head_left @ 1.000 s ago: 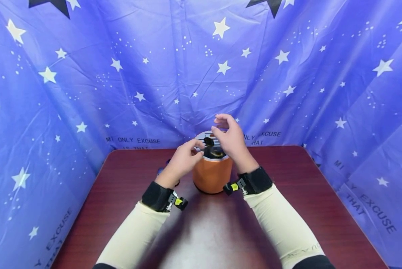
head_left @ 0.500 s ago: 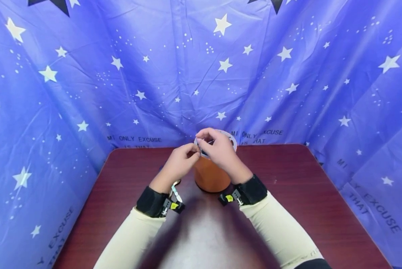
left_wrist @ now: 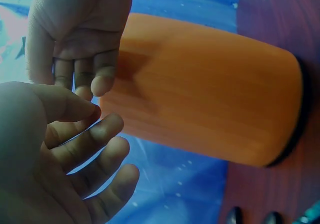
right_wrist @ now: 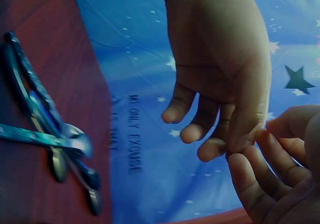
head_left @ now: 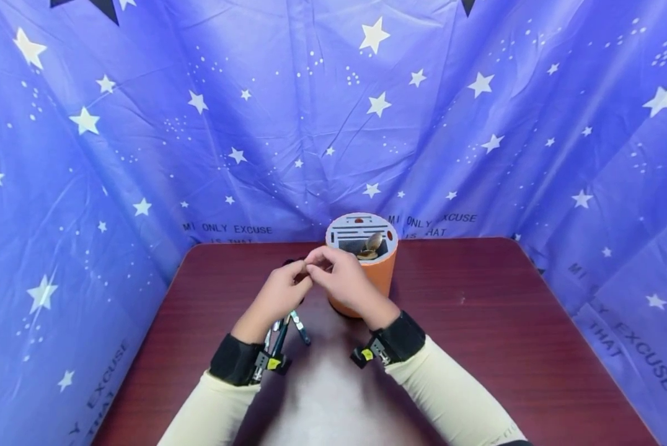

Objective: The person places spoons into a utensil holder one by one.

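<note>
In the head view my left hand and right hand meet at the fingertips, just in front and left of an orange cylindrical holder. No object shows between them in either wrist view. The left thumb touches the left index finger, while the other fingers hang loosely bent. Right thumb and fingers are loosely bent, right at the left fingertips. Several spoons with dark and teal patterned handles lie crossed on the table, partly hidden by the left hand in the head view.
The holder's pale slotted top has a wide opening with spoon bowls standing in it. A blue star-printed curtain hangs around the dark red table.
Both hands have moved left and toward me from above the holder, the right hand farther. The holder's top and the spoons in it are uncovered, and more of the table spoons shows.
</note>
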Demonstrator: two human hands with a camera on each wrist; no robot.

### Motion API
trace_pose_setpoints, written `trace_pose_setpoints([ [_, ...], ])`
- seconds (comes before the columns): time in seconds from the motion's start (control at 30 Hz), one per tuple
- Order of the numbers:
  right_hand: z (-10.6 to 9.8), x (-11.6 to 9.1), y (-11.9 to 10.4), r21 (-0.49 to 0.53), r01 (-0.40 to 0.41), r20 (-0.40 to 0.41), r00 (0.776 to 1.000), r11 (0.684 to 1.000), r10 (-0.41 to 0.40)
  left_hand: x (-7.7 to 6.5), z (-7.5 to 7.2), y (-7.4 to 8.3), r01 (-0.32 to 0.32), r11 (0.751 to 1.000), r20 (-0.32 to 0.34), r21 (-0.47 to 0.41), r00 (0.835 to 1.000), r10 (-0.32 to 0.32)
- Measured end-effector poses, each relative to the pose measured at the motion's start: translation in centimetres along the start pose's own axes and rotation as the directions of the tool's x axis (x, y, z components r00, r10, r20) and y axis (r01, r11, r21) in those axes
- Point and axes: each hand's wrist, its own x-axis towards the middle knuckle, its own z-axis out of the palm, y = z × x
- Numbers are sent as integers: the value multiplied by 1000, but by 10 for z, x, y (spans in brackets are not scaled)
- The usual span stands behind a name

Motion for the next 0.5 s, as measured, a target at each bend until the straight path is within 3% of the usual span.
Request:
trace_pose_setpoints([
  [0.5, 64, -7, 57, 33, -105, 77, 992, 994, 102, -24, 29, -64, 62, 997, -24, 52, 998, -60],
])
